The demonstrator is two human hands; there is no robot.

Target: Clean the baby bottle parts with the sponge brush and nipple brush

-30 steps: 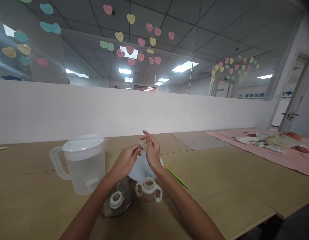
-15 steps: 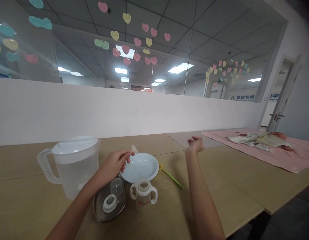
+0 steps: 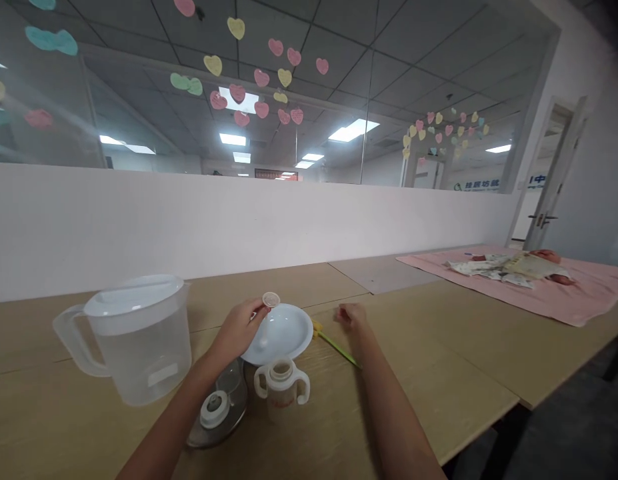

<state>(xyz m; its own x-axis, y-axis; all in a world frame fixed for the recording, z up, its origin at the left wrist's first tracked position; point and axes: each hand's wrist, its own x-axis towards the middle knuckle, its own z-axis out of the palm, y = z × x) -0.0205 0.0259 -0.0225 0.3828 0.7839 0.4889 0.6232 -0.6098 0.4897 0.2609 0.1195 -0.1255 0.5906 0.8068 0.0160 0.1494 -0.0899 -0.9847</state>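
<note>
My left hand [image 3: 239, 330] pinches a small translucent piece with a round, flat top [image 3: 271, 300], held over the rim of a white bowl [image 3: 289, 333]; its exact kind is unclear. Curled in a loose fist, my right hand [image 3: 353, 317] is right of the bowl, with nothing showing in it. Between bowl and right forearm lies a yellow-headed brush with a green handle [image 3: 339, 348]. In front of the bowl stands an uncapped, two-handled baby bottle [image 3: 282, 387]. A white bottle teat ring [image 3: 215, 409] and a clear cap [image 3: 231, 385] lie on a metal tray [image 3: 221, 435], partly behind my left forearm.
At left stands a large lidded plastic pitcher [image 3: 139, 347] of clear liquid. A pink cloth [image 3: 553, 303] at the far right bears a clothed doll-like figure [image 3: 531, 268]. Behind the wooden table [image 3: 429, 373] runs a white low wall [image 3: 249, 223] with glass above.
My right hand has come left and down toward the bowl, its fingers more curled. The piece in my left hand has turned so its round face shows. The view has shifted slightly.
</note>
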